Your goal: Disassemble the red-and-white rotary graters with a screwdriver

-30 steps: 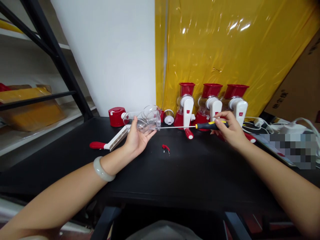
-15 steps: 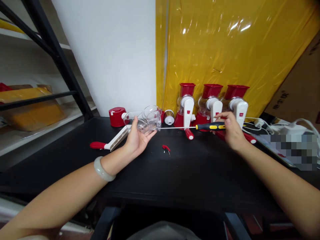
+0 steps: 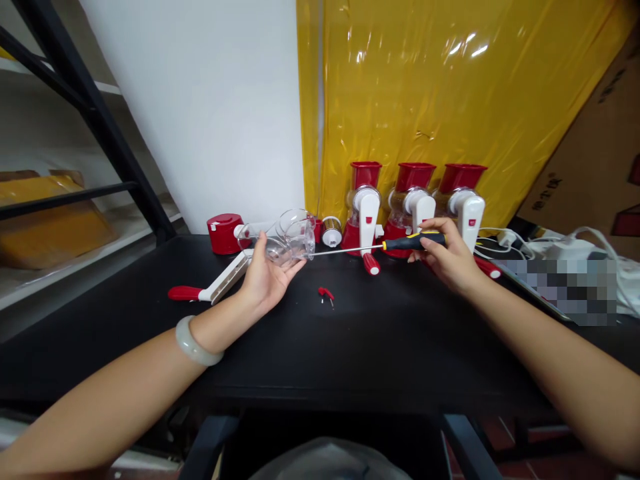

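Note:
My left hand (image 3: pixel 267 280) holds a clear plastic grater body (image 3: pixel 295 233) on its side above the table, thumb in front and fingers beneath. My right hand (image 3: pixel 450 260) grips the black and yellow handle of a screwdriver (image 3: pixel 410 241). Its long shaft points left, and the tip meets the right end of the clear body; whether it touches a screw I cannot make out. On the table below lies a small red part (image 3: pixel 326 293) with tiny bits beside it. A white crank handle with a red grip (image 3: pixel 185 293) lies left of my left hand.
Behind stand a red base (image 3: pixel 225 233), a metal grater drum (image 3: pixel 331 233) and three red and white rotary graters (image 3: pixel 367 200). White cables (image 3: pixel 565 250) and a flat device (image 3: pixel 540 287) lie at right. Shelving (image 3: pixel 100 133) rises at left, over the black table (image 3: pixel 350 353).
The whole view has shifted slightly. The screwdriver's handle has tilted up a little, and the right-hand fingers have changed their hold on it. The left hand keeps the clear body.

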The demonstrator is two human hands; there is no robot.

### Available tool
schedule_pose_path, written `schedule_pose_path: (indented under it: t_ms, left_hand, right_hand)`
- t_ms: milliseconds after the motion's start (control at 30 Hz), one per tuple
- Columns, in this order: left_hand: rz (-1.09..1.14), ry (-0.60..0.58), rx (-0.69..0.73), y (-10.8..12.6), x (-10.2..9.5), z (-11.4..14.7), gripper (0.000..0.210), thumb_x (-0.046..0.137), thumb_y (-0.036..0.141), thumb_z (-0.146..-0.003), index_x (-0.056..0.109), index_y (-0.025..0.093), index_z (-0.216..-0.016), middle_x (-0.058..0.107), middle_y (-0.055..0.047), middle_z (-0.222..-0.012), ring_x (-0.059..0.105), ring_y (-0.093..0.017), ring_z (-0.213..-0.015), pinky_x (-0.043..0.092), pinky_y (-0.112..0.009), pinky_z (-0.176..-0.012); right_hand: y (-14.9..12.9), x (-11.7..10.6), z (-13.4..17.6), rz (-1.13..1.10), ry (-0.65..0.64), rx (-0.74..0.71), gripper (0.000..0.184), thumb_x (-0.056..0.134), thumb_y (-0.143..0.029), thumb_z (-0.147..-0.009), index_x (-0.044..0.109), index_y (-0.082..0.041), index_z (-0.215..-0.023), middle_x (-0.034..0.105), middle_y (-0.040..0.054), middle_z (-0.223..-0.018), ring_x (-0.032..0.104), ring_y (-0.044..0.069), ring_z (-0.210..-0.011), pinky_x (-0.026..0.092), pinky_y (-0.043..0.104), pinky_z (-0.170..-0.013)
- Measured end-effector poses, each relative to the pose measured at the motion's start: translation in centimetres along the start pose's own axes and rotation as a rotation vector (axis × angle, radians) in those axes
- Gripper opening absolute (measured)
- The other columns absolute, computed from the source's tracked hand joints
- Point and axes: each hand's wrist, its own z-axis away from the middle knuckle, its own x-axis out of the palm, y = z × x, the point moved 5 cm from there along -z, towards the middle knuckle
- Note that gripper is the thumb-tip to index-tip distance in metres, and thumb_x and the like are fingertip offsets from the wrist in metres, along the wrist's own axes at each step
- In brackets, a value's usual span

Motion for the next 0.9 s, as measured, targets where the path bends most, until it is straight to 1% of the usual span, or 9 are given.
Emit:
schedule_pose_path:
  t_ms: [133,233,333,433,533,600,700,833,900]
  left_hand:
    - [-0.002,0.013,0.001,0.0,0.1,0.0,0.054,0.049,0.051,-0.095,0.047,0.021,-0.139,0.064,-0.015,-0.127,0.06,-0.028,-0.12,0.048,-0.046,-0.102]
    - [-0.011,0.01,0.001,0.0,0.1,0.0,0.052,0.048,0.051,-0.095,0.05,0.019,-0.136,0.064,-0.015,-0.125,0.06,-0.028,-0.12,0.048,-0.045,-0.102]
    - [-0.009,0.017,0.003,0.0,0.0,0.0,0.052,0.048,0.051,-0.095,0.049,0.02,-0.136,0.064,-0.015,-0.126,0.059,-0.028,-0.121,0.048,-0.045,-0.103]
    - [-0.01,0.019,0.003,0.0,0.0,-0.1,0.052,0.048,0.051,-0.095,0.049,0.02,-0.137,0.063,-0.015,-0.127,0.058,-0.029,-0.122,0.047,-0.046,-0.103]
    - [-0.016,0.011,0.01,0.1,0.1,0.0,0.051,0.048,0.05,-0.095,0.05,0.018,-0.135,0.064,-0.016,-0.126,0.058,-0.029,-0.122,0.047,-0.046,-0.103]
    - [-0.016,0.016,0.014,0.1,0.2,0.0,0.051,0.048,0.05,-0.095,0.052,0.018,-0.134,0.064,-0.016,-0.125,0.058,-0.029,-0.122,0.047,-0.046,-0.103]
    - [-0.018,0.028,0.006,0.1,0.2,0.0,0.051,0.048,0.051,-0.095,0.052,0.018,-0.134,0.064,-0.016,-0.125,0.059,-0.029,-0.121,0.048,-0.046,-0.102]
    - [-0.011,0.009,0.002,0.1,0.1,-0.1,0.051,0.048,0.051,-0.095,0.051,0.019,-0.134,0.064,-0.016,-0.125,0.06,-0.028,-0.12,0.049,-0.044,-0.101]
    - [-0.01,0.011,0.004,0.1,0.1,-0.1,0.052,0.048,0.052,-0.095,0.051,0.018,-0.135,0.064,-0.016,-0.125,0.06,-0.028,-0.119,0.05,-0.044,-0.1]
  right_hand:
    - [0.0,-0.1,-0.1,-0.004,-0.01,-0.017,0.027,0.059,-0.047,-0.086,0.049,-0.029,-0.104,0.058,0.0007,-0.093,0.064,0.017,-0.064,0.056,0.038,-0.062]
    - [-0.7,0.1,0.1,0.043,-0.025,-0.052,0.032,0.047,-0.058,-0.091,0.05,-0.028,-0.102,0.057,0.0004,-0.075,0.061,0.019,-0.06,0.053,0.036,-0.058]
    - [-1.4,0.4,0.2,0.103,-0.037,-0.057,0.032,0.044,-0.059,-0.093,0.051,-0.028,-0.096,0.051,-0.0024,-0.057,0.051,0.017,-0.047,0.042,0.032,-0.045]
    - [-1.4,0.4,0.3,0.151,-0.04,-0.024,0.028,0.048,-0.055,-0.093,0.051,-0.028,-0.093,0.047,-0.0043,-0.051,0.045,0.015,-0.04,0.033,0.029,-0.04]
    - [-1.1,0.1,0.3,0.137,-0.035,-0.017,0.021,0.055,-0.047,-0.091,0.051,-0.028,-0.098,0.05,-0.0045,-0.057,0.051,0.015,-0.046,0.038,0.028,-0.043]
    - [-0.9,0.0,0.3,0.092,-0.031,-0.035,0.02,0.059,-0.04,-0.088,0.05,-0.028,-0.102,0.056,-0.0025,-0.072,0.056,0.015,-0.052,0.045,0.03,-0.048]
    - [-0.5,-0.2,0.1,0.064,-0.031,-0.066,0.023,0.059,-0.035,-0.084,0.05,-0.029,-0.105,0.059,0.0002,-0.089,0.059,0.015,-0.058,0.051,0.033,-0.055]
    - [-0.5,-0.3,0.1,0.11,-0.017,-0.094,0.023,0.056,-0.041,-0.086,0.051,-0.028,-0.105,0.06,0.0017,-0.087,0.061,0.018,-0.064,0.053,0.034,-0.056]
    - [-0.9,-0.2,0.2,0.125,-0.024,-0.093,0.024,0.05,-0.048,-0.091,0.052,-0.027,-0.103,0.06,0.0015,-0.079,0.061,0.018,-0.061,0.052,0.034,-0.054]
